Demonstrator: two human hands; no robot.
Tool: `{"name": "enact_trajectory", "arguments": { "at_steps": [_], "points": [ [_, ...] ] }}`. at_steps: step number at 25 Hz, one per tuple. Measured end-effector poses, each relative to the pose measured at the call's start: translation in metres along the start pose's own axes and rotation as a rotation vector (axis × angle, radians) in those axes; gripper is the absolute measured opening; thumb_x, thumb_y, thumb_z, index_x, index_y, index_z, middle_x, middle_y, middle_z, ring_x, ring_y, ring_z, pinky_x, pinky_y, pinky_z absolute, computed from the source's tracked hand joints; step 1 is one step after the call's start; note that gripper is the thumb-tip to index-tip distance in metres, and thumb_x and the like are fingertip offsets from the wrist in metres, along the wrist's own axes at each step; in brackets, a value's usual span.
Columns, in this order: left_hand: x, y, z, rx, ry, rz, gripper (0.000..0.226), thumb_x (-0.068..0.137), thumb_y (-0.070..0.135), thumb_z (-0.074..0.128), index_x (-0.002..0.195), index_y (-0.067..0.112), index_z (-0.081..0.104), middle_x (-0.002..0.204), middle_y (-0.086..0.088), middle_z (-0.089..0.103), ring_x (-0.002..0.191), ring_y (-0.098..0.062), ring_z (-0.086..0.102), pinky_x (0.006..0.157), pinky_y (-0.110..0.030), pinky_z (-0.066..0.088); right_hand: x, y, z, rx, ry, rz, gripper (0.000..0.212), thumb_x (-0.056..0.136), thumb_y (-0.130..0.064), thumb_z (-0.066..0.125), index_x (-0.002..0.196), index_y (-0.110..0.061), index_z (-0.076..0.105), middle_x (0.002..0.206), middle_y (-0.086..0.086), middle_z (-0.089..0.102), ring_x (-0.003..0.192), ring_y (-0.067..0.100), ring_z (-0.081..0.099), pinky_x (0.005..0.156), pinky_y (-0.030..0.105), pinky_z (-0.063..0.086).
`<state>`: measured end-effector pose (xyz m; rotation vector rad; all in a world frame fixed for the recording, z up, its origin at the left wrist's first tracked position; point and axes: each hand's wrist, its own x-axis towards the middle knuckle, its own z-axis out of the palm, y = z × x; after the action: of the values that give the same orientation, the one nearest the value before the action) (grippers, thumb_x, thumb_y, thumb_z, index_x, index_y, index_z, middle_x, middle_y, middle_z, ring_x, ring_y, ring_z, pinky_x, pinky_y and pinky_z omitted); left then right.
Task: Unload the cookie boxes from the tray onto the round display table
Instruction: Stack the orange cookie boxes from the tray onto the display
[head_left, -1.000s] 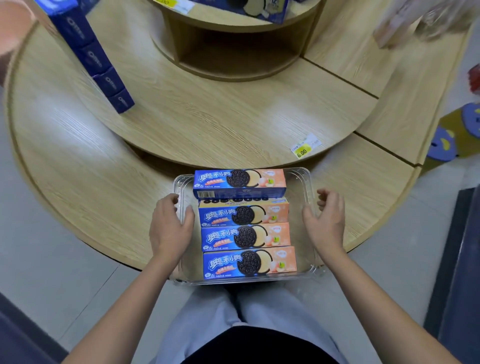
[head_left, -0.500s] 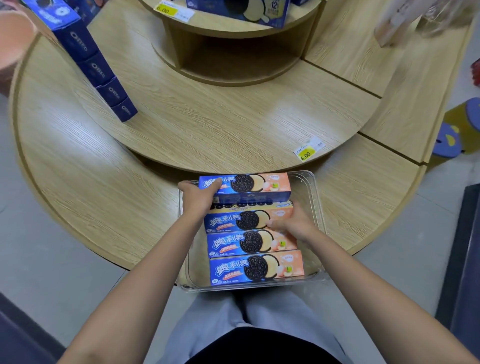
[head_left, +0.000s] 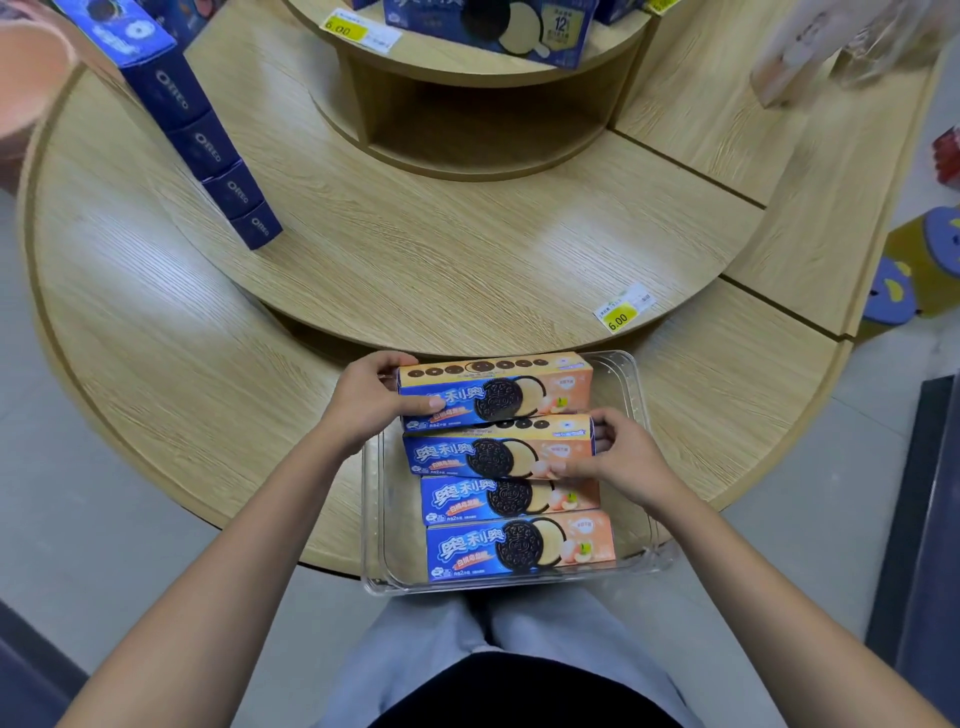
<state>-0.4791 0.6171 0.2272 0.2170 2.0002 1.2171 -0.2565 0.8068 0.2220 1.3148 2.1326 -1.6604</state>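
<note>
A clear plastic tray (head_left: 641, 410) rests on the lowest tier of the round wooden display table (head_left: 171, 364), overhanging its near edge. Several blue-and-peach cookie boxes lie in it. My left hand (head_left: 366, 400) grips the left end of the farthest cookie box (head_left: 498, 387), which is tilted up with its top face showing. My right hand (head_left: 618, 457) pinches the right end of the second cookie box (head_left: 493, 452). Two more boxes (head_left: 519, 543) lie flat nearer to me.
A leaning stack of dark blue Oreo boxes (head_left: 208, 150) stands on the middle tier at left. A yellow 6.00 price tag (head_left: 621, 309) sits on that tier's edge. The top tier holds another cookie box (head_left: 498, 26). Stools (head_left: 919, 265) stand at right.
Both hands left the tray's sides and went into it. The left hand took the farthest box and tipped it up; the right hand took hold of the second box's right end.
</note>
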Motion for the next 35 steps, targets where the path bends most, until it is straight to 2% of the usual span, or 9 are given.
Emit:
{"name": "enact_trajectory", "arguments": {
  "at_steps": [4, 6, 11, 15, 21, 24, 27, 30, 35],
  "points": [
    [0.008, 0.015, -0.02, -0.031, 0.046, 0.156, 0.058, 0.049, 0.005, 0.088, 0.097, 0.024, 0.061, 0.085, 0.005, 0.065, 0.071, -0.003, 0.062, 0.066, -0.014, 0.053, -0.012, -0.018, -0.006, -0.115, 0.026, -0.078, 0.065, 0.047, -0.022, 0.091, 0.102, -0.022, 0.058, 0.08, -0.009, 0.061, 0.066, 0.008, 0.054, 0.07, 0.031, 0.048],
    [0.023, 0.031, -0.029, 0.004, 0.075, 0.228, 0.06, 0.05, 0.007, 0.088, 0.1, 0.025, 0.06, 0.09, 0.007, 0.064, 0.077, -0.001, 0.062, 0.066, -0.012, 0.052, -0.014, -0.026, -0.01, -0.135, 0.051, -0.106, 0.063, 0.047, -0.02, 0.091, 0.102, -0.022, 0.058, 0.081, -0.01, 0.062, 0.068, 0.008, 0.053, 0.069, 0.028, 0.047],
    [0.076, 0.058, -0.032, 0.056, 0.024, 0.308, 0.066, 0.053, 0.0, 0.085, 0.108, 0.021, 0.055, 0.105, -0.004, 0.061, 0.093, -0.015, 0.063, 0.069, -0.012, 0.054, -0.02, -0.045, -0.036, -0.115, 0.124, -0.143, 0.06, 0.047, -0.012, 0.091, 0.096, -0.028, 0.06, 0.086, -0.009, 0.067, 0.074, 0.008, 0.061, 0.075, 0.022, 0.05],
    [0.09, 0.057, -0.026, 0.064, -0.015, 0.314, 0.065, 0.055, -0.009, 0.081, 0.107, 0.016, 0.051, 0.109, -0.006, 0.056, 0.084, -0.005, 0.059, 0.059, -0.007, 0.051, -0.018, -0.074, -0.064, 0.011, 0.23, -0.225, 0.061, 0.052, -0.002, 0.087, 0.103, -0.019, 0.059, 0.09, -0.005, 0.068, 0.072, -0.008, 0.062, 0.069, 0.007, 0.048],
    [0.096, 0.042, -0.038, 0.074, -0.049, 0.342, 0.071, 0.059, -0.005, 0.079, 0.123, 0.014, 0.053, 0.115, -0.001, 0.061, 0.109, -0.011, 0.058, 0.096, -0.024, 0.049, 0.04, -0.124, -0.059, 0.095, 0.233, -0.377, 0.063, 0.057, 0.005, 0.082, 0.11, -0.014, 0.053, 0.092, -0.002, 0.065, 0.074, -0.008, 0.063, 0.07, 0.012, 0.051],
    [0.095, 0.041, -0.043, 0.067, -0.055, 0.325, 0.061, 0.062, -0.001, 0.079, 0.118, 0.012, 0.057, 0.111, -0.006, 0.064, 0.109, -0.019, 0.06, 0.097, -0.03, 0.048, 0.069, -0.132, -0.045, 0.068, 0.169, -0.408, 0.061, 0.06, 0.002, 0.082, 0.11, -0.015, 0.052, 0.093, -0.002, 0.066, 0.078, -0.003, 0.063, 0.072, 0.015, 0.051],
    [0.093, 0.041, -0.045, 0.048, -0.054, 0.3, 0.056, 0.064, 0.0, 0.078, 0.114, 0.015, 0.057, 0.11, -0.006, 0.064, 0.11, -0.021, 0.059, 0.093, -0.026, 0.046, 0.086, -0.126, -0.035, 0.026, 0.129, -0.416, 0.062, 0.06, 0.002, 0.082, 0.108, -0.018, 0.048, 0.094, 0.0, 0.063, 0.084, 0.01, 0.059, 0.077, 0.02, 0.05],
    [0.092, 0.043, -0.045, 0.053, -0.075, 0.314, 0.06, 0.064, -0.001, 0.077, 0.119, 0.013, 0.056, 0.111, -0.004, 0.064, 0.106, -0.015, 0.06, 0.093, -0.023, 0.048, 0.091, -0.121, -0.036, -0.043, 0.13, -0.445, 0.064, 0.059, -0.002, 0.083, 0.108, -0.021, 0.046, 0.096, -0.006, 0.059, 0.088, 0.007, 0.055, 0.079, 0.015, 0.045],
    [0.091, 0.045, -0.049, 0.064, -0.112, 0.342, 0.059, 0.066, 0.0, 0.077, 0.12, 0.013, 0.056, 0.118, -0.009, 0.064, 0.109, -0.016, 0.06, 0.095, -0.025, 0.048, 0.093, -0.118, -0.042, -0.067, 0.127, -0.42, 0.067, 0.064, 0.003, 0.078, 0.116, -0.02, 0.044, 0.105, 0.003, 0.056, 0.091, 0.013, 0.055, 0.068, 0.01, 0.049]
  ]
}}
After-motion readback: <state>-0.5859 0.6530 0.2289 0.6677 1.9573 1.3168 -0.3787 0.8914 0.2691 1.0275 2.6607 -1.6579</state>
